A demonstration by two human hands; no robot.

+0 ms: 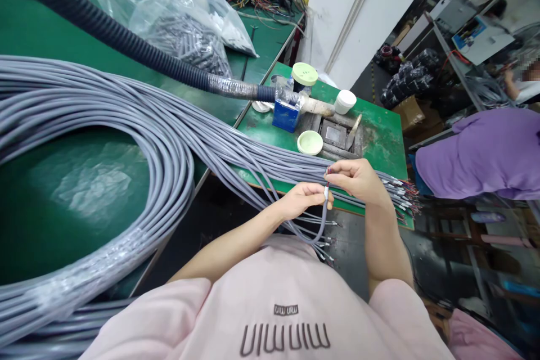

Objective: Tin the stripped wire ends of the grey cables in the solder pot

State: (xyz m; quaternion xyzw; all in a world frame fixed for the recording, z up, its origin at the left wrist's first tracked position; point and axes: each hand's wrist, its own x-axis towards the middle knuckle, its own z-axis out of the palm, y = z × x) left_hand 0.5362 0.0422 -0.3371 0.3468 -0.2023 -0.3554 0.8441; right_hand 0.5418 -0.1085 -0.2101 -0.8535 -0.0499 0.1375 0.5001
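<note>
My left hand [304,201] is closed round the end of one grey cable [324,220], near a white band where the sheath stops. Thin red and dark wires [328,175] stick up from that end, and the fingertips of my right hand [355,180] pinch them. Behind both hands runs a thick bundle of grey cables [270,154], its stripped ends [405,197] lying at the right edge of the bench. Several more cable ends [327,244] hang below my left hand, in front of my body.
A big cable coil [169,163] covers the left bench. A black ribbed hose [139,45] crosses above it to a blue box [285,115]. Near a square metal pot [335,134] stand a white tub [345,101] and a green lid [310,142]. A person in purple [485,152] is at right.
</note>
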